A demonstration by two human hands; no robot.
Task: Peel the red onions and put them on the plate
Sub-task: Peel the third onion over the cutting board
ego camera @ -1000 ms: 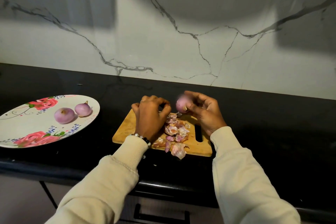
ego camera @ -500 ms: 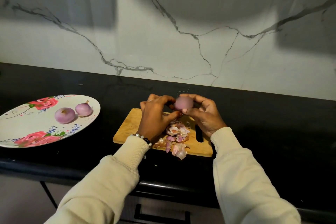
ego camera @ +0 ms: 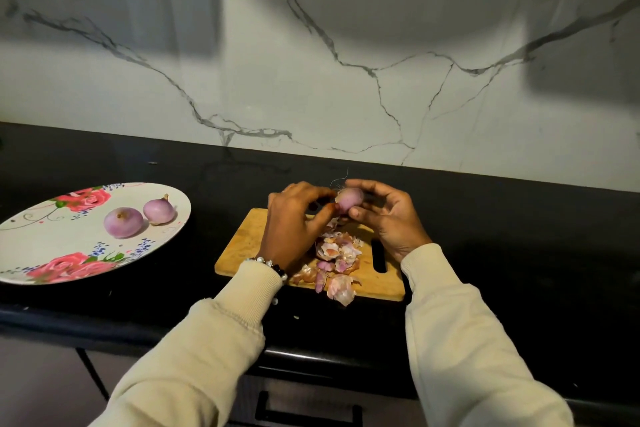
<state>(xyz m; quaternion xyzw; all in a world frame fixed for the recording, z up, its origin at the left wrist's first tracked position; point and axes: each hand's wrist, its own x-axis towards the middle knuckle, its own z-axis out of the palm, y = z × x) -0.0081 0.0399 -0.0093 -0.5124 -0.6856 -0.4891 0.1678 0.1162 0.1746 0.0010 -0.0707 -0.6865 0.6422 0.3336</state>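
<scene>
I hold a small red onion [ego camera: 349,199] above the far edge of a wooden cutting board [ego camera: 242,246]. My right hand [ego camera: 388,218] cups it from the right, fingers curled round it. From the left, my left hand [ego camera: 294,222] pinches the onion's root end, where thin root hairs stick up. A heap of pink and brown onion skins [ego camera: 336,263] lies on the board below. Two peeled onions [ego camera: 123,222] [ego camera: 158,210] rest on a white plate with red roses [ego camera: 45,243] at the left.
The black counter [ego camera: 519,236] runs along a white marble backsplash [ego camera: 346,62]. The board's handle slot [ego camera: 379,255] is by my right wrist. One skin piece [ego camera: 341,291] hangs over the board's near edge. A drawer handle [ego camera: 308,412] shows below the counter.
My left hand has come up from the board to meet the onion and now pinches its root end. The right hand has turned the onion slightly and keeps it at about the same height.
</scene>
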